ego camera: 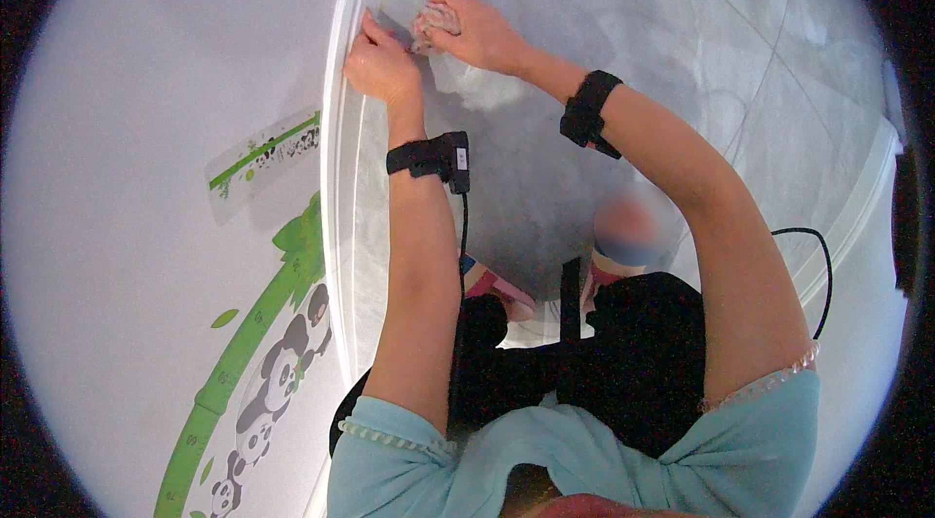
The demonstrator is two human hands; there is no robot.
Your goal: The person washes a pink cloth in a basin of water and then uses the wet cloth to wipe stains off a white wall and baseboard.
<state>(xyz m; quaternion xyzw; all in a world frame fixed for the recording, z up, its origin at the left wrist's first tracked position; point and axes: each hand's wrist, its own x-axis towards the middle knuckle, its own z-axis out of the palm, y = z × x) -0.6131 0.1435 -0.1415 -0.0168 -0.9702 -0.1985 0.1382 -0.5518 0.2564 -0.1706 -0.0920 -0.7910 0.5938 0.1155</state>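
Observation:
My right hand (478,29) is closed around a crumpled pale wad (440,20) with pinkish patches, just above the grey tiled floor; I cannot tell whether it is cloth or thin film. To its left, my left hand (383,65) is beside the white skirting board (337,153) at the foot of the wall. Its fingers are bent, with one digit pointing up along the board. The fingertips face the wad, and whether they pinch anything is unclear. A clear strip with a green line and small pandas (266,153) is on the white wall, below the left hand in the picture.
A green bamboo height-chart decal (226,365) with panda figures (281,379) curves along the wall. My feet in striped footwear (504,291) are on the floor (526,211). Black wrist straps (592,113) have cables. Another white skirting board (855,218) runs at the right.

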